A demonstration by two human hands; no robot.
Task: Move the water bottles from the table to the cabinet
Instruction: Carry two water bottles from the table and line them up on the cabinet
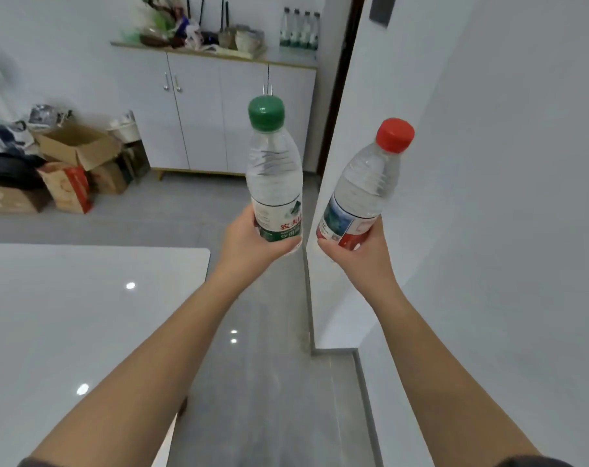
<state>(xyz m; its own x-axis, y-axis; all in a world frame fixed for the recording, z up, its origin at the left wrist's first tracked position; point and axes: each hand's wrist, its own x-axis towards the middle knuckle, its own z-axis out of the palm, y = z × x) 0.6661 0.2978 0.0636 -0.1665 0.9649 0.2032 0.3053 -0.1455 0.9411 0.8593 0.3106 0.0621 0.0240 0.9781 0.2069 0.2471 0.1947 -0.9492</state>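
- Left hand (249,242) wrapped round the base of the green-capped bottle (274,173), held upright.
- Right hand (360,254) closed round the base of the red-capped bottle (367,183), tilted right.
- Both aloft over the floor, past the table (84,315).
- Cabinet (215,109) straight ahead, well apart; left bottle probably nearer its top, beside four bottles (300,30) standing there.

red "农夫山" on green-capped bottle (274,183) label
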